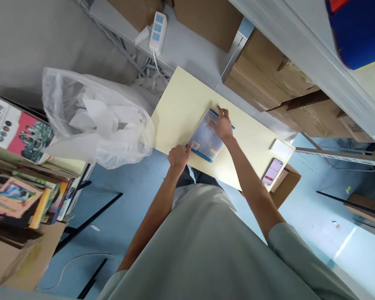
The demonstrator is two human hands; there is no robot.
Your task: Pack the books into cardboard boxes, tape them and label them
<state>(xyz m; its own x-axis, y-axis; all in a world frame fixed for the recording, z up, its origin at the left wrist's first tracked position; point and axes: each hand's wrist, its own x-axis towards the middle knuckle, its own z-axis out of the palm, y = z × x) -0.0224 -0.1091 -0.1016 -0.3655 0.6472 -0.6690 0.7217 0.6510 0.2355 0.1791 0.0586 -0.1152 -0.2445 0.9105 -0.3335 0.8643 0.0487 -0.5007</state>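
We have a flat booklet (pixel 204 137) in a see-through cover with blue edges, lying at a slant on the cream table (pixel 168 112), near the edge by the person's body. Left hand (pixel 178 156): thumb on the booklet's near-left corner, other fingers curled in; we can't tell if they grip underneath. Right hand (pixel 222 125): over the far-right part, thumb and forefinger spread wide, thumb on the cover; we can't make out the other fingertips' contact.

Right end of the table: a phone (pixel 273 171), screen lit, just beside a small white box (pixel 281 148). To the left, we note a clear plastic bag (pixel 137 106) stuffed with white, crumpled material, near the table's left edge. Beyond the table, a white power strip (pixel 158 33) and cardboard boxes (pixel 265 79). Far left, we get a book with a pink-and-white cover (pixel 28 133) above more stacked books (pixel 54 200). Print on the booklet is too blurred for us.
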